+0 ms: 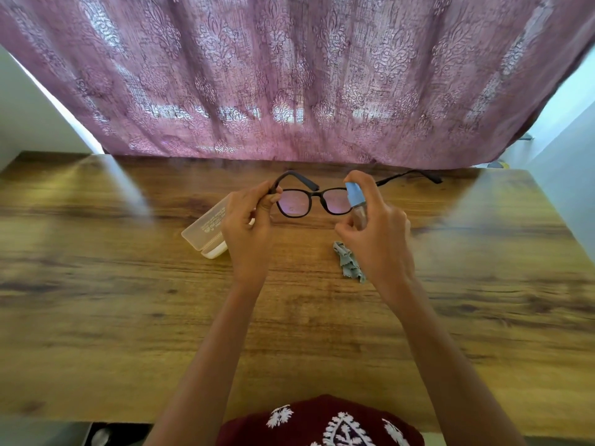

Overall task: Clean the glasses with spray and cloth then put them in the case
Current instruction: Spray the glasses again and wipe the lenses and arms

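Black-framed glasses (294,204) hang above the wooden table (128,300), temples unfolded and pointing away from me. My left hand (248,226) pinches the frame at its left hinge. My right hand (376,233) grips a small clear spray bottle (358,204) with a light blue top, index finger on the top, held right in front of the right lens. A translucent glasses case (206,233) lies on the table behind my left hand, partly hidden by it. A crumpled grey-blue cloth (349,260) lies on the table below my right hand.
A mauve patterned curtain (289,75) hangs along the table's far edge. White walls stand at both sides. The table's near edge runs just in front of my dark red embroidered clothing (322,423).
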`<state>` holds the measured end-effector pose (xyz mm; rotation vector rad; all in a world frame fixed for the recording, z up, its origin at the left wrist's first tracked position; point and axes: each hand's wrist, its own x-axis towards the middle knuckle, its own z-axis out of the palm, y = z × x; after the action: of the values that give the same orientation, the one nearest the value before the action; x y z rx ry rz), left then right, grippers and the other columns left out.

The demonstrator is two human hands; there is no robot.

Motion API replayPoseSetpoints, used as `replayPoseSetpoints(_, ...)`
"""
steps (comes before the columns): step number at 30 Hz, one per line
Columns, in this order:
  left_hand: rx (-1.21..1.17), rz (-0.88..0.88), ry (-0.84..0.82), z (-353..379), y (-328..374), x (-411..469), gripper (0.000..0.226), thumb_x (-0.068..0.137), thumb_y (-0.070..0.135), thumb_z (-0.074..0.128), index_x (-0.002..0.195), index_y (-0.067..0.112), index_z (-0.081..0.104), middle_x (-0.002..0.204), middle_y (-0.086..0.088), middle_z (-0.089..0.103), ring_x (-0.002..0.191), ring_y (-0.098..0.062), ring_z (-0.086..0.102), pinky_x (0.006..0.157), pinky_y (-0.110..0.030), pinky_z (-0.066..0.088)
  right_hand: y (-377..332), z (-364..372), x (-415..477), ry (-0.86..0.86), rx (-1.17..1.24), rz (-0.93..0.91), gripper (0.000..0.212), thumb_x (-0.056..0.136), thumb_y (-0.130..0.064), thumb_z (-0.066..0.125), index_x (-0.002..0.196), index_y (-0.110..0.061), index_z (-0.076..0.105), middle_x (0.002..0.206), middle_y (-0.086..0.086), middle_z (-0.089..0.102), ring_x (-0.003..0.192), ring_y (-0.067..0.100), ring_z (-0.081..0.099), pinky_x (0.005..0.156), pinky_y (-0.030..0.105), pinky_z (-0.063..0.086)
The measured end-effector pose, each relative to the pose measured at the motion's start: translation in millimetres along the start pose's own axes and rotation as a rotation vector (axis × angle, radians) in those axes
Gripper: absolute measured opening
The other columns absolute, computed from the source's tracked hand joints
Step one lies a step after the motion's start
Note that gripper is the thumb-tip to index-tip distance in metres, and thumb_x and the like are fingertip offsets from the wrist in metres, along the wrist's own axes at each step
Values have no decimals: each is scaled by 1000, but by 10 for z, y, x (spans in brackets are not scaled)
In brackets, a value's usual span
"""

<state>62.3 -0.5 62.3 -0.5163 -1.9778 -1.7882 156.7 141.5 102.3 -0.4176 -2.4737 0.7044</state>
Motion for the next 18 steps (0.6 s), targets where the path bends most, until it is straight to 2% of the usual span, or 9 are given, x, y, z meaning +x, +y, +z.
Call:
replayPoseSetpoints(3,-11,9,-2,-15,25,1,28,89,1,60,104,24,66,92,35,60,81,-17,56,68,-55,51,3,1,2,-28,-10,-18,60,79,-11,69,131,-29,45,65,-16,42,51,-1,41,51,10,32)
replayPoseSetpoints(5,-6,2,-2,-19,30,2,31,89,-2,59,103,25,66,91,36,60,82,-13,55,68,-55,51,14,15,-9,-19,-34,-19,59,79,-9,68,131,-27,46,63,-18,35,49,-3,37,51,10,28)
replayPoseSetpoints(10,-7,-17,-1,-14,-27,-6,33,88,-5,57,103,22,67,92,35,60,85,-3,54,70,-51,52,68,51,-29,65,-24,14,55,77,-3,64,128,-22,52,61,-8,45,49,0,37,55,23,46)
replayPoseSetpoints(13,1,-13,7,-7,-41,-3,33,88,-5,58,103,23,66,91,35,60,84,1,54,72,-35,51,101,32,-22,53,22,-32,53,79,-6,65,127,-23,52,60,-12,42,49,2,38,56,27,51)
replayPoseSetpoints(16,9,-13,21,-9,-38,3,29,88,-1,59,102,24,66,91,36,60,87,4,53,76,-16,42,175,22,-46,7,129,-76,44,83,-16,61,125,-24,52,55,-16,36,43,3,36,50,18,41)
replayPoseSetpoints(18,6,-14,27,-21,-34,7,25,89,2,59,102,24,66,91,36,60,88,2,53,76,-14,41,296,76,-90,-21,178,-64,39,85,-25,51,124,-24,51,52,-13,38,40,6,36,43,16,33)
